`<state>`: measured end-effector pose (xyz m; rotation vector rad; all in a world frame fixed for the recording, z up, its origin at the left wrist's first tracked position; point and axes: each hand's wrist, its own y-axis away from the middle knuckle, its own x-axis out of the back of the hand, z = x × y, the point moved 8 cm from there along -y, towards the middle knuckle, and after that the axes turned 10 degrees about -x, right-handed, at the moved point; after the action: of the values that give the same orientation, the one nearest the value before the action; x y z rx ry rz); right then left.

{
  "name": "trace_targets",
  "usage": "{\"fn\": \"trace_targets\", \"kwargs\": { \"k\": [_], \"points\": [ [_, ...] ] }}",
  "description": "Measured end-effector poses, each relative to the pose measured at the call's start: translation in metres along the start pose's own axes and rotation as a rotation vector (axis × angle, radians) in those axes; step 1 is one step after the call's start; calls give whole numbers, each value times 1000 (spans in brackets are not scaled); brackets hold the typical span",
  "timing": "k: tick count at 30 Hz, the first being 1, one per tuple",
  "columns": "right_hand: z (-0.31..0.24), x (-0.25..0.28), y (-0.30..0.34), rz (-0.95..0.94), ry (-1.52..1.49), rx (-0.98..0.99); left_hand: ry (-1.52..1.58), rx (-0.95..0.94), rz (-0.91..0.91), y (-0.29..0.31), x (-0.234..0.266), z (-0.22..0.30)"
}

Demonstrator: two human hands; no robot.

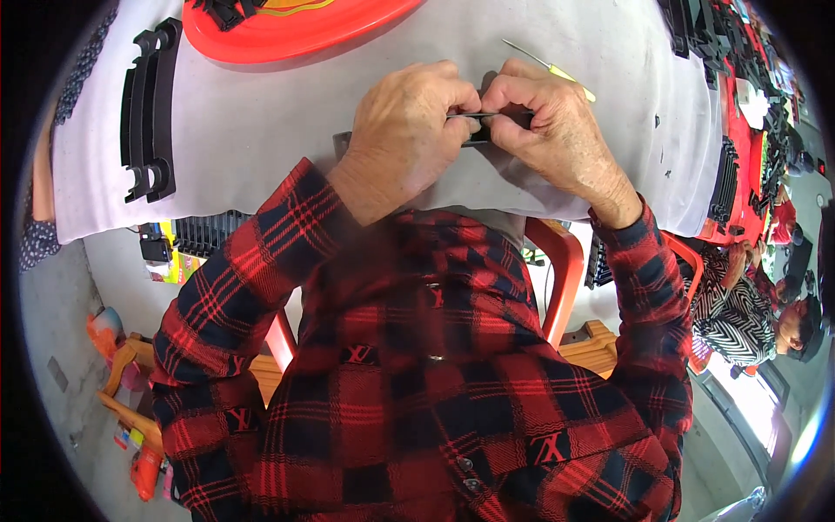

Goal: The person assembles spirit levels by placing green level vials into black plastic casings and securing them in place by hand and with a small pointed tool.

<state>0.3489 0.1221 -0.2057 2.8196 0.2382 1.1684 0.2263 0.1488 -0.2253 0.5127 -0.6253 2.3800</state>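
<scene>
Both my hands meet over the pale cloth near the table's front edge, pinching a long dark plastic piece. My left hand is closed, thumb and forefinger gripping it from the left. Its left end sticks out beside my left wrist. My right hand is closed too, its thumb and bent fingers on the same piece just to the right. The fingers cover much of the piece, so its exact kind cannot be made out. Beyond my right hand lies a thin metal pick with a yellow handle.
A red tray with black parts stands at the far edge. Long black plastic parts lie at the left. Small dark bits dot the cloth at right. Another red table bears many black parts; people sit on both sides.
</scene>
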Motion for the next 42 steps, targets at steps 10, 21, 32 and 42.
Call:
{"fn": "trace_targets", "kwargs": {
  "k": [10,21,32,42],
  "points": [
    [0,-1,-4,-11,-9,34,-95,-29,34,-2,-1,5],
    [1,0,-8,-23,-12,53,-132,-1,3,-8,-2,7],
    [1,-5,-3,-55,21,106,-81,25,-54,-5,-6,5],
    [16,-6,-9,-123,-74,-33,-45,18,-112,-9,-5,-1]
  ]
}}
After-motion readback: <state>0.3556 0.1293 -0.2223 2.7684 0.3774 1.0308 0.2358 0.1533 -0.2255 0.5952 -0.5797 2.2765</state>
